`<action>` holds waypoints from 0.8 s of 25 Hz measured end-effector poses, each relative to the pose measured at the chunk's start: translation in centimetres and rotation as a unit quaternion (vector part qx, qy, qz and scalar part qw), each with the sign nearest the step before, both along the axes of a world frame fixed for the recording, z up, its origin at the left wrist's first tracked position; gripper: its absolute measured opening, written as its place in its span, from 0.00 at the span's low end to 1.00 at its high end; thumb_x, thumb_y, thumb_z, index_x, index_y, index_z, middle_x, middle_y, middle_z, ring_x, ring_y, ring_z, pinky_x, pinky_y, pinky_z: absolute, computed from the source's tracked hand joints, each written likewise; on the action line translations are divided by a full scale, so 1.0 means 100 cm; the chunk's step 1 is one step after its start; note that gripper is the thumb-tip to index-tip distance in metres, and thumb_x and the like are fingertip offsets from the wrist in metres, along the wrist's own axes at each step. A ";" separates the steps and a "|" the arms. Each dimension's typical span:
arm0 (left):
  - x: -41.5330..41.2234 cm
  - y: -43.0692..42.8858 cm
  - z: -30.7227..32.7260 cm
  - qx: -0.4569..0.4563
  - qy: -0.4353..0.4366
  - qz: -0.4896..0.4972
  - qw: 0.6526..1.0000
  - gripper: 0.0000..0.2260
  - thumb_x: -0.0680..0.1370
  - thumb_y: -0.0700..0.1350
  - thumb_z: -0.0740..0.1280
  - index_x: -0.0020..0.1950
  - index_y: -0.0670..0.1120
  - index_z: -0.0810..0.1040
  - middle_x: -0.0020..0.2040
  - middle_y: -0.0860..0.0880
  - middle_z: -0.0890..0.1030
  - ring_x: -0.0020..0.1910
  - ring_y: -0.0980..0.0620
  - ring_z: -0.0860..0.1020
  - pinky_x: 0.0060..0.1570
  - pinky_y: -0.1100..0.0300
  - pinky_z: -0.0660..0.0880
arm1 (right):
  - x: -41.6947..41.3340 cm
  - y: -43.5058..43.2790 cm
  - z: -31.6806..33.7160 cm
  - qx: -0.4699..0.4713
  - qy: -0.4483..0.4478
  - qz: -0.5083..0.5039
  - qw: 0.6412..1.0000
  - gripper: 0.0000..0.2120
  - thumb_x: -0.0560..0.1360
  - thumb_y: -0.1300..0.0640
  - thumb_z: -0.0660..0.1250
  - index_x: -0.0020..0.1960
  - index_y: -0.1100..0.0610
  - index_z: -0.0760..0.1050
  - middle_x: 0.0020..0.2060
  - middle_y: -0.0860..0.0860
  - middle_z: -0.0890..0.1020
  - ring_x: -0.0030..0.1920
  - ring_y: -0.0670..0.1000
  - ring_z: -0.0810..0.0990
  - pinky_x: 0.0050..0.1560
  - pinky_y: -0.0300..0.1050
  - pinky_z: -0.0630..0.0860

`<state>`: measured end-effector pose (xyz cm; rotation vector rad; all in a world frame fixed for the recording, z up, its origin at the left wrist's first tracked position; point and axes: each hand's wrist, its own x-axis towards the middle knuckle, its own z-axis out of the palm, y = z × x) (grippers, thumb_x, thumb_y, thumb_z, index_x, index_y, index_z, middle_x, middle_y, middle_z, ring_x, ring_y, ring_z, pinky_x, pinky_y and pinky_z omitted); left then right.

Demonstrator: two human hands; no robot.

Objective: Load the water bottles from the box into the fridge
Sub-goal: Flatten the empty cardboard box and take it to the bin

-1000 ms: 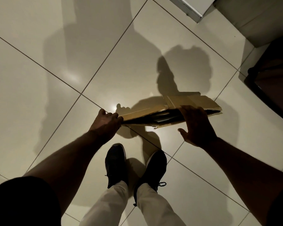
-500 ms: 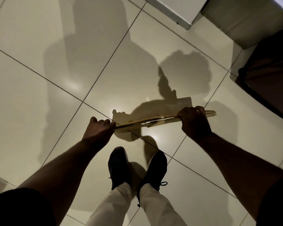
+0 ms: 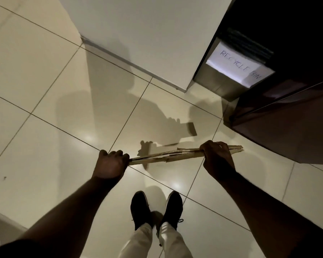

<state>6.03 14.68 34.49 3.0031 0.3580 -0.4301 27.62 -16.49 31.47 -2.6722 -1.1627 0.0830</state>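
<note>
The flattened box (image 3: 175, 155) hung edge-on just short of the recycle bin (image 3: 229, 71), long axis crosswise; the left hand (image 3: 109, 164) curled round the end farther from the bin, the right hand (image 3: 217, 157) clamped the nearer end

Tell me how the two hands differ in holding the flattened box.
The left hand grips the box at its end; the right hand grips short of the other end, with cardboard sticking out past it. The left hand sits lower in the frame than the right hand. Both curl round it.
</note>
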 end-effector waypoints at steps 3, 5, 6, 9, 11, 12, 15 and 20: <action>0.013 0.006 0.064 0.027 -0.033 -0.007 0.999 0.09 0.68 0.41 0.79 0.36 0.46 0.80 0.30 0.48 0.75 0.27 0.44 0.76 0.36 0.53 0.68 | -0.001 0.002 0.069 -0.015 -0.006 -0.010 1.000 0.15 0.68 0.71 0.69 0.49 0.55 0.78 0.41 0.49 0.79 0.43 0.55 0.78 0.59 0.52 0.72; 0.020 0.010 0.108 0.033 -0.043 -0.005 0.999 0.07 0.70 0.41 0.78 0.37 0.46 0.81 0.32 0.47 0.76 0.29 0.43 0.77 0.38 0.52 0.68 | -0.003 0.003 0.117 -0.022 0.015 -0.035 0.999 0.16 0.65 0.70 0.69 0.49 0.54 0.78 0.42 0.49 0.79 0.44 0.54 0.78 0.59 0.52 0.72; 0.022 0.011 0.130 0.035 -0.043 -0.004 0.998 0.06 0.70 0.41 0.78 0.39 0.46 0.81 0.33 0.47 0.77 0.30 0.43 0.77 0.38 0.51 0.68 | -0.004 0.003 0.141 -0.024 0.024 -0.051 0.998 0.17 0.64 0.70 0.69 0.48 0.54 0.78 0.42 0.48 0.79 0.45 0.54 0.78 0.58 0.51 0.71; 0.029 0.005 0.186 0.035 -0.038 -0.022 0.998 0.05 0.70 0.41 0.76 0.41 0.46 0.81 0.34 0.47 0.78 0.32 0.42 0.78 0.40 0.51 0.68 | -0.013 0.008 0.208 -0.022 0.016 -0.083 0.996 0.17 0.61 0.68 0.69 0.46 0.54 0.78 0.42 0.49 0.79 0.45 0.55 0.78 0.53 0.52 0.71; 0.034 -0.013 0.219 0.022 -0.029 -0.038 0.999 0.05 0.70 0.43 0.76 0.41 0.47 0.81 0.35 0.48 0.80 0.32 0.43 0.79 0.41 0.51 0.68 | -0.023 0.014 0.248 -0.014 -0.003 -0.081 0.997 0.15 0.60 0.65 0.67 0.45 0.54 0.77 0.41 0.49 0.79 0.45 0.56 0.78 0.50 0.52 0.69; 0.038 -0.026 0.235 0.012 -0.028 -0.049 0.998 0.05 0.71 0.45 0.76 0.41 0.47 0.81 0.35 0.48 0.80 0.32 0.43 0.80 0.42 0.51 0.70 | -0.028 0.016 0.268 -0.016 -0.015 -0.073 0.997 0.14 0.60 0.64 0.66 0.45 0.54 0.77 0.41 0.49 0.79 0.44 0.56 0.78 0.49 0.52 0.69; 0.058 -0.064 0.280 -0.016 -0.046 -0.077 0.996 0.08 0.70 0.49 0.76 0.46 0.48 0.83 0.38 0.48 0.83 0.36 0.44 0.82 0.45 0.53 0.73 | -0.040 0.025 0.324 -0.044 -0.050 -0.043 0.997 0.13 0.63 0.60 0.58 0.45 0.52 0.76 0.40 0.49 0.77 0.43 0.56 0.78 0.49 0.53 0.69; 0.115 -0.085 0.349 -0.082 -0.105 -0.109 0.985 0.13 0.77 0.53 0.67 0.60 0.52 0.80 0.52 0.51 0.84 0.50 0.48 0.82 0.53 0.55 0.69 | -0.028 0.040 0.410 -0.038 -0.077 -0.030 0.996 0.14 0.66 0.61 0.58 0.46 0.53 0.78 0.43 0.49 0.80 0.46 0.56 0.79 0.53 0.53 0.67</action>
